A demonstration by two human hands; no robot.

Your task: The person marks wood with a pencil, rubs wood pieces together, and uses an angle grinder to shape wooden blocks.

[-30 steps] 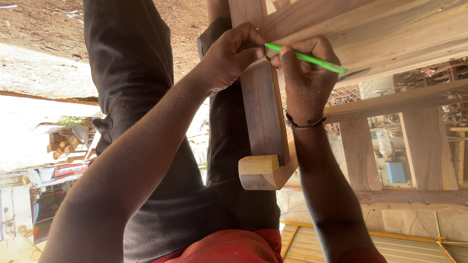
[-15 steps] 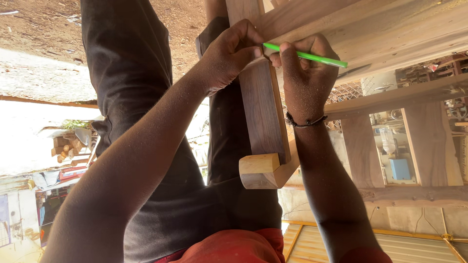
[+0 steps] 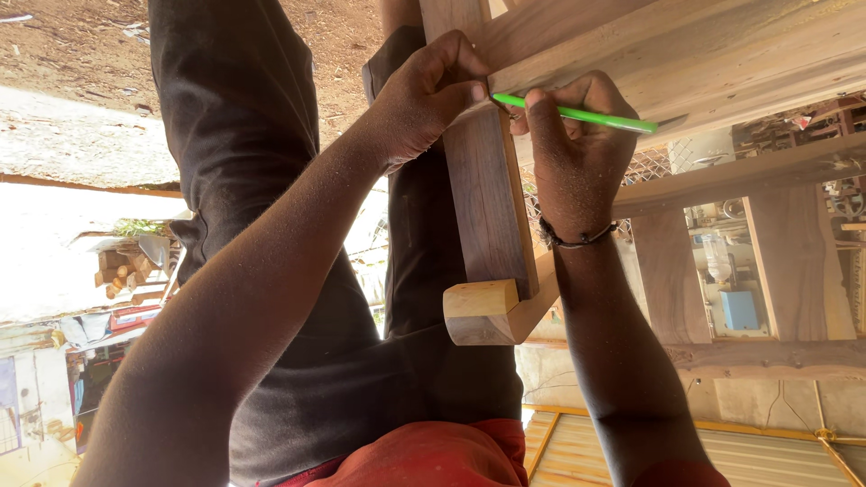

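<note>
My right hand (image 3: 577, 153) pinches the green pencil (image 3: 577, 114), lying crosswise, tip toward my left hand (image 3: 424, 99), which grips the wooden post's (image 3: 487, 207) edge.

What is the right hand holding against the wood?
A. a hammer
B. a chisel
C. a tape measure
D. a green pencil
D: the right hand grips a thin green pencil with its tip at the wooden post, while the left hand steadies the post.
</note>
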